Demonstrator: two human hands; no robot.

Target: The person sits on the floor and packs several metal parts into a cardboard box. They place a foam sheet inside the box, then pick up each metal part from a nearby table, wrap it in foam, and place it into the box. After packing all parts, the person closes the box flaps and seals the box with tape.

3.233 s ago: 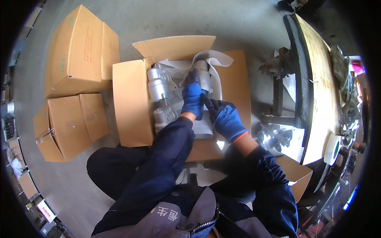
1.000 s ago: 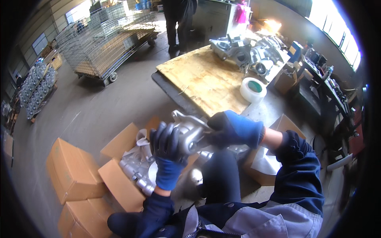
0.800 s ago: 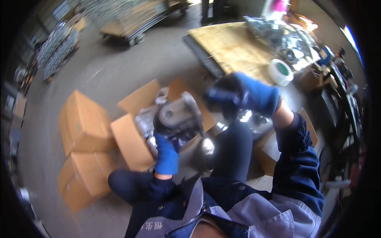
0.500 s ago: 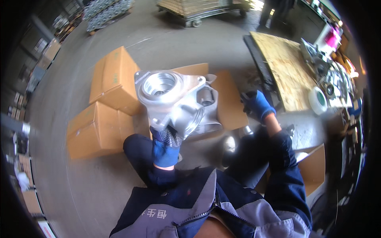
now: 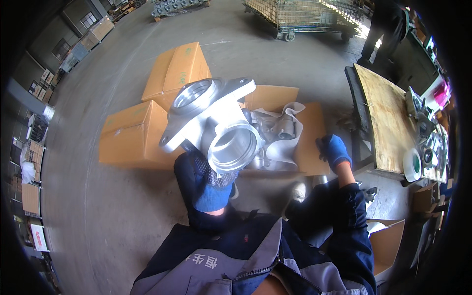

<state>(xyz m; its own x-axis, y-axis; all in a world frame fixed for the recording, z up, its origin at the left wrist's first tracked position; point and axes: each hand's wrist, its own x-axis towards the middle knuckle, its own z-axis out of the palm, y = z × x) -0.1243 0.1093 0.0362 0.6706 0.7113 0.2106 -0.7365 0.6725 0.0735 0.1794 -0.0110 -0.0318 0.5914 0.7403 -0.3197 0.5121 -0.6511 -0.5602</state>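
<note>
Head view: we note the left hand (image 5: 209, 184), in a blue glove with a dark, dotted palm, closed around the underside of a silver metal casting (image 5: 216, 120). Its fingers are partly hidden by the piece, so we cannot tell how far each one wraps. We see the casting resting above these fingers, tilted, with one round opening up and to their left, the other just above and to their right. Two flat lugs with holes stick out: one well above the fingers, one just to their upper left.

We record the right hand (image 5: 336, 151) as loosely curled, its fingers bent toward the right flap of an open carton (image 5: 311, 140); contact with the flap we cannot tell. We make out no object in this hand, but its palm is hidden.

Between the two sets of fingers we find more grey castings (image 5: 286, 128) inside the carton, beside a pale sheet (image 5: 282, 153). Two closed cartons (image 5: 130, 132) lie beyond the left fingers, to their left. Right of the right fingers we log a wood-topped table (image 5: 386, 115) bearing a tape roll (image 5: 412, 164) and metal parts (image 5: 428, 150).
</note>
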